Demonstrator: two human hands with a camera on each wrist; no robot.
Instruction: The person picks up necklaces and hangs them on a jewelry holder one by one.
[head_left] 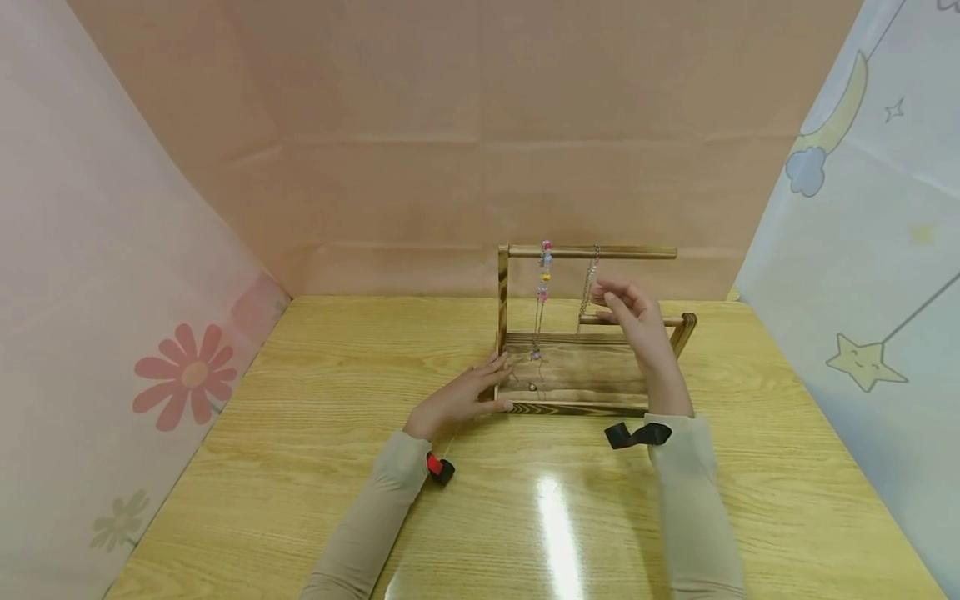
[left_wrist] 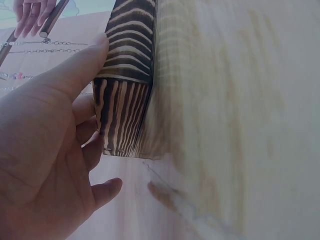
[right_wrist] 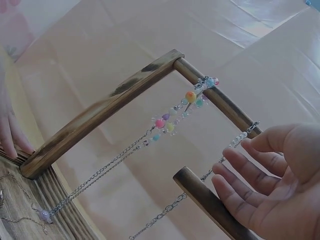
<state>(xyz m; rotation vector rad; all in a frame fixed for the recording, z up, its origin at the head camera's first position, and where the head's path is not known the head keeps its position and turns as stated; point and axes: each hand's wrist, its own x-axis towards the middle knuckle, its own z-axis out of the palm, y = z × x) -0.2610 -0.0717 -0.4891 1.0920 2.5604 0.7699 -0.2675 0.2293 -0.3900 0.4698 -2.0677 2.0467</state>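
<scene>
A wooden jewelry stand (head_left: pixel 570 409) sits on the table, with a long upper bar and a shorter lower bar. My left hand (head_left: pixel 465 396) holds its left end, thumb along the front edge and fingers at the side. A colorful beaded necklace (right_wrist: pixel 160 122) hangs from the upper bar, its chain reaching down to a lilac pendant on the base. To its right hangs a silver chain necklace (right_wrist: pixel 167 209) with pale clear beads near the bar. My right hand (right_wrist: pixel 285 185) is beside that chain, fingers loosely bent, fingertips right at it and over the lower bar.
The lower bar (right_wrist: pixel 207 200) ends free on its left, near the hanging chain. A fine chain with a small pendant (head_left: pixel 532 387) lies on the stand's base. Behind stands a pink backdrop (head_left: pixel 390 167), with patterned panels on both sides of the wooden table (head_left: pixel 300 417).
</scene>
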